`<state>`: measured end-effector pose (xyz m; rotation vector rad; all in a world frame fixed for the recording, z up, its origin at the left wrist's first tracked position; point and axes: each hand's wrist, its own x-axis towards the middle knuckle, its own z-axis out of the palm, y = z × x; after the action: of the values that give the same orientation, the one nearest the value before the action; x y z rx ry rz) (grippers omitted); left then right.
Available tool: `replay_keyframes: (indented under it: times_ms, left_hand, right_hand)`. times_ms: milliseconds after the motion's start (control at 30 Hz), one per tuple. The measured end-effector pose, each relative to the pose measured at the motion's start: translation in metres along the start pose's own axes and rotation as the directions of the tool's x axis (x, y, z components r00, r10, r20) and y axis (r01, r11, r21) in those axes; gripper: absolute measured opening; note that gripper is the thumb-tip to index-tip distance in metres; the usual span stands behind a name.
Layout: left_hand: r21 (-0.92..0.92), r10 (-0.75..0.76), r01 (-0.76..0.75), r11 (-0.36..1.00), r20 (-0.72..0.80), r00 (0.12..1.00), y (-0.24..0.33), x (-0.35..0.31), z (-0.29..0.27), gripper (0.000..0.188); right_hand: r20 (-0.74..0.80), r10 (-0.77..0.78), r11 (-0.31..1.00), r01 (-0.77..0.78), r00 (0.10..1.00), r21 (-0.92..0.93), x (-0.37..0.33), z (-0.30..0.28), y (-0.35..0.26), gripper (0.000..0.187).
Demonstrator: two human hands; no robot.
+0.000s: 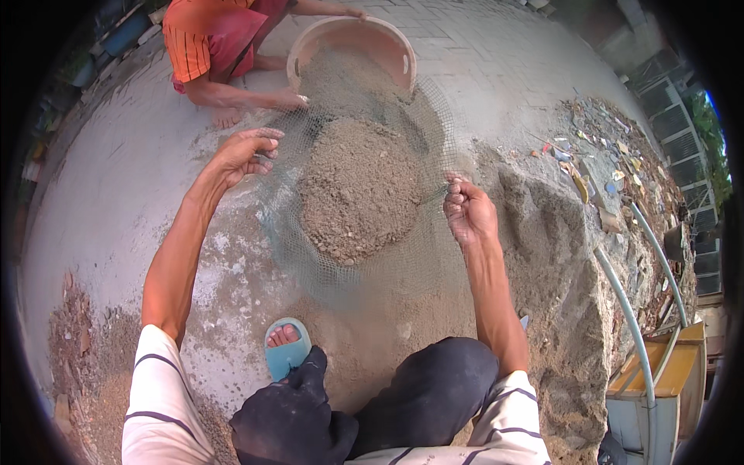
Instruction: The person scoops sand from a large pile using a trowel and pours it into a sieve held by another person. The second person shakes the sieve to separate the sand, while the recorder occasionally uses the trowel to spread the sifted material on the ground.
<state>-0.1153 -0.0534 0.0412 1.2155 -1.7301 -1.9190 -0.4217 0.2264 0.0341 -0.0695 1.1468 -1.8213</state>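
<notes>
A green wire mesh screen sags between my hands with a mound of grey-brown sand on it. My right hand is closed in a fist around the mesh's right edge. On the opposite side, my left hand has its fingers curled at the left edge, apparently pinching the mesh. Beyond the mound, a tipped orange basin spills sand onto the screen's far part. A crouching person in an orange top grips the basin's rim with one hand and reaches the mesh's far left edge with the other hand.
Sand covers the ground beneath the mesh, near my sandalled foot. A large sand heap rises at the right, with litter behind it. A wheelbarrow-like frame with grey tube handles and a yellow-and-white box stand at the lower right.
</notes>
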Motion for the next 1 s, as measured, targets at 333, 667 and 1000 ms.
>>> replay_keyframes:
  times_ms: [333,667,1000]
  left_hand:
    - [-0.051,-0.006,0.005,0.999,-0.015,1.000,0.010,-0.013,-0.033,0.025]
    - [-0.165,-0.037,0.021,0.986,-0.095,0.995,-0.018,0.006,0.002,0.023]
    - [-0.129,-0.061,0.049,0.990,-0.094,0.994,-0.021,-0.006,-0.007,0.019]
  right_hand:
    - [0.035,0.014,0.987,-0.019,0.999,0.157,-0.002,-0.050,-0.008,0.021]
    - [0.004,-0.027,0.983,0.026,1.000,0.181,0.020,-0.062,0.004,0.021]
    - [-0.085,-0.020,0.972,0.040,0.996,0.232,0.019,-0.037,-0.002,0.017]
